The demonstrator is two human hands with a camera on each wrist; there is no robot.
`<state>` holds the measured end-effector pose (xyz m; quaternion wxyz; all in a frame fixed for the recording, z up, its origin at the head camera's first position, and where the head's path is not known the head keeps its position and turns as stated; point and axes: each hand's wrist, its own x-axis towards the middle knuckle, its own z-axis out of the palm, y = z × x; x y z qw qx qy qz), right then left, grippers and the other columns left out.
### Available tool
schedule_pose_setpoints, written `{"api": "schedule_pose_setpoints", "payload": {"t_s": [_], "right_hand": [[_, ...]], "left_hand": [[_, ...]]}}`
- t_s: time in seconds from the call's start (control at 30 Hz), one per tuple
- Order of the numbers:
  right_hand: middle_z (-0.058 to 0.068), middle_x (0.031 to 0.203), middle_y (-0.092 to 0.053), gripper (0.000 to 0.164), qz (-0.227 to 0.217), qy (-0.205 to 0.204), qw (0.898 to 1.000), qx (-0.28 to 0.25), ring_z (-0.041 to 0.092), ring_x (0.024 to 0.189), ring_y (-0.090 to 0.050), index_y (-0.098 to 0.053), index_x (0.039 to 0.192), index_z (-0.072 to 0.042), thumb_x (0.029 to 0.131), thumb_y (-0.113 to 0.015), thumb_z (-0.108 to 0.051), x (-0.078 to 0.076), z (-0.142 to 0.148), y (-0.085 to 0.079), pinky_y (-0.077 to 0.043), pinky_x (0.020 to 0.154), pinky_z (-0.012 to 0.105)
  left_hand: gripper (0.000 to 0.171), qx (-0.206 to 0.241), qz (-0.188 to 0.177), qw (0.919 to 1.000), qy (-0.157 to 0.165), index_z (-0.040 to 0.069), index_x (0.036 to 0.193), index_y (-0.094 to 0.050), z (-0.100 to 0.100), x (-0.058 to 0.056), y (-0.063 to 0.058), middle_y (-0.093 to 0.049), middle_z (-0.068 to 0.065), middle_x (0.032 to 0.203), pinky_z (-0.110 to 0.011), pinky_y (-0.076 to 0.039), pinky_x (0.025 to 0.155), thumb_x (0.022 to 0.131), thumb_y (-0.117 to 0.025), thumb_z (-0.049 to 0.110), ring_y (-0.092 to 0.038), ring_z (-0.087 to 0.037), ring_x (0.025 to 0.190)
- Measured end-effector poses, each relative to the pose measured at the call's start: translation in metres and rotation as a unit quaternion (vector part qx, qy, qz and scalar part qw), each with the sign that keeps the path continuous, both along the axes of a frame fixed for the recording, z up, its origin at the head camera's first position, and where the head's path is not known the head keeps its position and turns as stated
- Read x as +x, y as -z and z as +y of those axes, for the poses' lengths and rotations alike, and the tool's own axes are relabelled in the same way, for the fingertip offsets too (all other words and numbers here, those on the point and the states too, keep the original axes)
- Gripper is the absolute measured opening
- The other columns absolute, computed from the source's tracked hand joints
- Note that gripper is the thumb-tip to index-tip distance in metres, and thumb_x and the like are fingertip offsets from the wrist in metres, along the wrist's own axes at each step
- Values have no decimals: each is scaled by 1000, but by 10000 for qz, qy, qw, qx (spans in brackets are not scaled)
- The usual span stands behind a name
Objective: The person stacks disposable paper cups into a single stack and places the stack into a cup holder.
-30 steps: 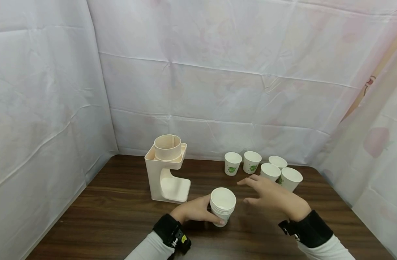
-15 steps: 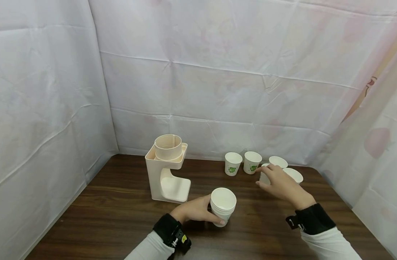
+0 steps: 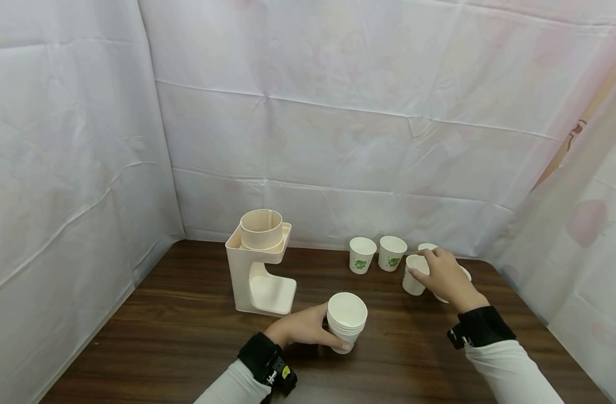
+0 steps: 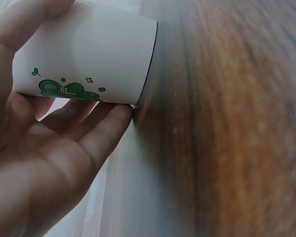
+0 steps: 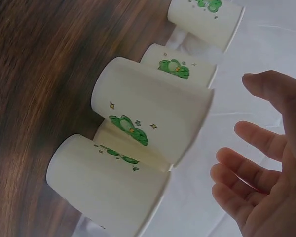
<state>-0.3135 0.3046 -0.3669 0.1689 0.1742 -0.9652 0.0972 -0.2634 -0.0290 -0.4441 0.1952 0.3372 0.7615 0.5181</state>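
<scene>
1. Rightward of the cream stand (image 3: 242, 280), the right hand (image 3: 445, 276) lies farther off than a second ago, now over three clustered cups.
2. Near the stand's right and closer to the person, the upright cup stack (image 3: 347, 314) has the left hand's (image 3: 304, 326) thumb and fingers wrapped around it, a closed grip.
3. Well right of the stand is the front cup (image 3: 412, 278); the right hand's grip is spread, thumb apart from loosely bent fingers, holding nothing.
4. Behind that cup, the rear cup (image 3: 426, 246) is partly hidden.
5. Between stand and cluster, two green-printed cups (image 3: 361, 257) sit upright.
6. Behind the stand, pale cloth (image 3: 313, 146) rises from the brown surface (image 3: 177, 336).
</scene>
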Motion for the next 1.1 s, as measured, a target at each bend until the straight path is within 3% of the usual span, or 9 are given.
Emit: {"api": "schedule_pose_setpoints", "payload": {"t_s": [0.63, 1.1], "right_hand": [[34, 108, -52, 51, -229, 343, 9990, 199, 50, 103, -44, -56, 120, 5, 92, -54, -38, -23, 2, 12, -40, 85, 63], [33, 108, -50, 49, -343, 283, 9988, 226, 48, 100, -45, -57, 119, 2, 91, -55, -38, -25, 1, 13, -44, 80, 61]], "left_hand": [[75, -22, -125, 9998, 129, 30, 134, -38, -1, -1, -1, -56, 11, 121, -39, -34, 101, 72, -80, 27, -49, -7, 111], [76, -67, -99, 9999, -19, 30, 134, -39, -1, 1, -2, -57, 11, 119, -38, -36, 99, 71, -81, 25, -49, -6, 110]]}}
